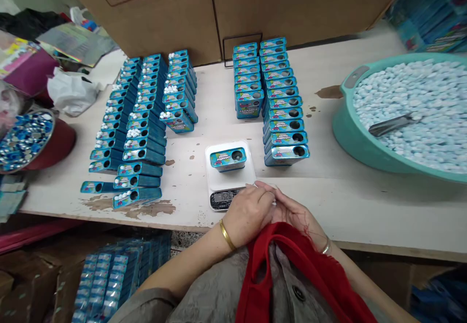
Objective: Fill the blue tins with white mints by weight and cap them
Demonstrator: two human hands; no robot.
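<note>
Tin [228, 159] stood on scale [228, 183], left hand [250, 208], grip unclear, over right hand [297, 216] cupping white candies [274, 203]; knuckles crowding the display could have bumped it, skewing the reading.

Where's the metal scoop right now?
In the head view, the metal scoop is on the right, lying on the white candies inside the big teal tub.

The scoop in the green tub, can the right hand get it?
Probably yes, with a stretch over the side of the tub: nothing stands between it and the right hand, and the scoop lies uncovered on the candies.
</note>
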